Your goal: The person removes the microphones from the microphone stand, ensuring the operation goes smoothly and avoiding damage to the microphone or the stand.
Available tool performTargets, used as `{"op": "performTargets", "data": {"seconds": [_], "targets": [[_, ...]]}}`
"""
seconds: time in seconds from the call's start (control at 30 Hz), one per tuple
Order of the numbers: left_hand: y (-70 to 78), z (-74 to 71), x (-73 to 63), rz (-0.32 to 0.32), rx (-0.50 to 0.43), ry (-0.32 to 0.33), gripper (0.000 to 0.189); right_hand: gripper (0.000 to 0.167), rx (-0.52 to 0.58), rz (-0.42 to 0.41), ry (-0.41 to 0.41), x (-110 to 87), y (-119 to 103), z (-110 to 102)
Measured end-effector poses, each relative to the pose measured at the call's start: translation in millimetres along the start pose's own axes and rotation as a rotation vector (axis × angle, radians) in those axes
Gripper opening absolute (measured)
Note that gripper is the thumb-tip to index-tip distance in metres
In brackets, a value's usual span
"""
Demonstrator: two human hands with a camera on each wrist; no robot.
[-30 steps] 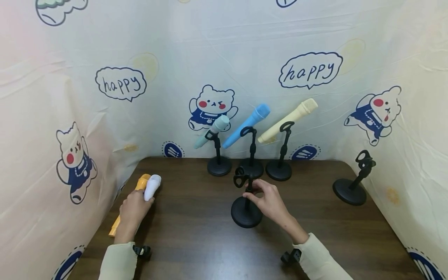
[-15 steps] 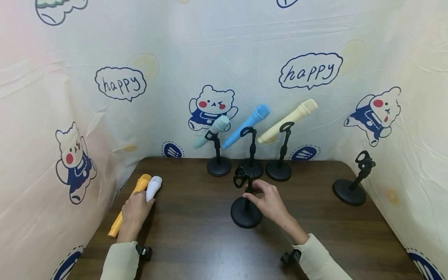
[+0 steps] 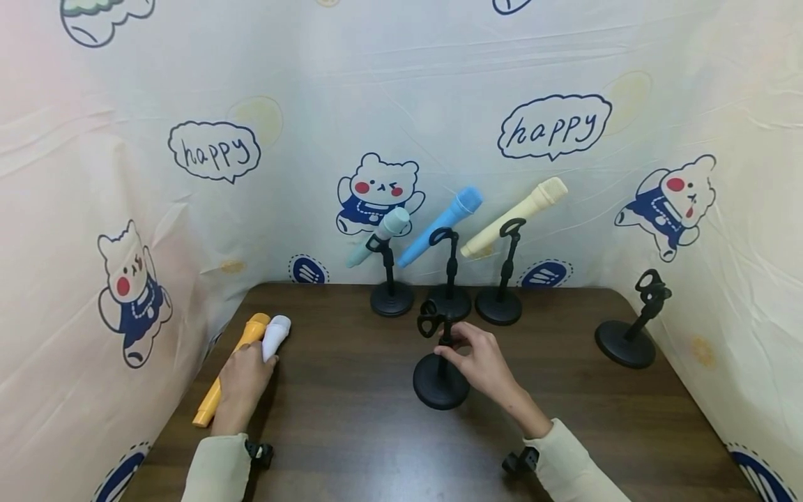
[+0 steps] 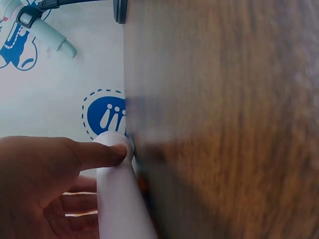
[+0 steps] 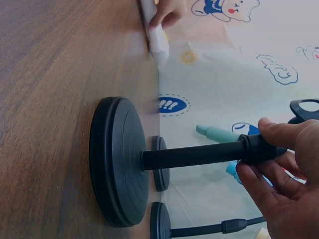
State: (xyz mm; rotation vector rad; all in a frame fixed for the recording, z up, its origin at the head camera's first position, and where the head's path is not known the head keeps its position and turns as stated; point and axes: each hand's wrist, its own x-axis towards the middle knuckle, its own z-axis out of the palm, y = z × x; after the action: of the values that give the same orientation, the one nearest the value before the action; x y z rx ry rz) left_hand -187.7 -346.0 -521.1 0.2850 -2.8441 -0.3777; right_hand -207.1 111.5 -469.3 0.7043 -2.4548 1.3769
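Note:
My left hand [image 3: 243,380] grips a white microphone [image 3: 274,336] near the left side of the table, its head pointing away from me. In the left wrist view, the thumb [image 4: 107,155] lies over the white microphone [image 4: 122,204], with the other fingers on its far side. Right beside it lies an orange microphone [image 3: 209,406], partly hidden by that hand. Around the upright of a black microphone stand [image 3: 441,383] at mid-table, my right hand [image 3: 483,359] closes thumb and fingers. The round base [image 5: 119,164] of this stand is down on the wood, its clip holding nothing.
Along the back edge, three black stands hold a mint microphone [image 3: 392,223], a blue microphone [image 3: 442,226] and a cream microphone [image 3: 517,216]. Another black stand [image 3: 626,344] with a bare clip is at the right. Printed cloth [image 3: 301,104] surrounds the table [image 3: 351,432].
Over the last second my left hand and the white microphone have shifted slightly right, baring more of the orange microphone. My right hand and its stand have stayed put.

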Motion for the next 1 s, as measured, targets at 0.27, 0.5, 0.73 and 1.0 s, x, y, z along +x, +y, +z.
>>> {"op": "performTargets", "data": {"seconds": [0.27,0.5,0.73,1.0], "targets": [[0.2,1.1,1.7,-0.015,-0.005,-0.005,0.041,0.022,-0.006,-0.011,0.003,-0.1,-0.5,-1.1],[1.3,1.9,0.2,-0.009,0.003,0.008,0.039,0.022,-0.002,-0.017,0.004,0.4,0.2,-0.8],[1.6,1.8,-1.1,-0.008,0.002,0.019,0.038,0.022,0.002,-0.029,0.006,1.3,-0.7,-1.2],[10.6,-2.6,-2.0,0.004,0.002,0.095,0.039,0.022,0.001,-0.006,0.007,-0.6,-1.0,-0.9]]}}
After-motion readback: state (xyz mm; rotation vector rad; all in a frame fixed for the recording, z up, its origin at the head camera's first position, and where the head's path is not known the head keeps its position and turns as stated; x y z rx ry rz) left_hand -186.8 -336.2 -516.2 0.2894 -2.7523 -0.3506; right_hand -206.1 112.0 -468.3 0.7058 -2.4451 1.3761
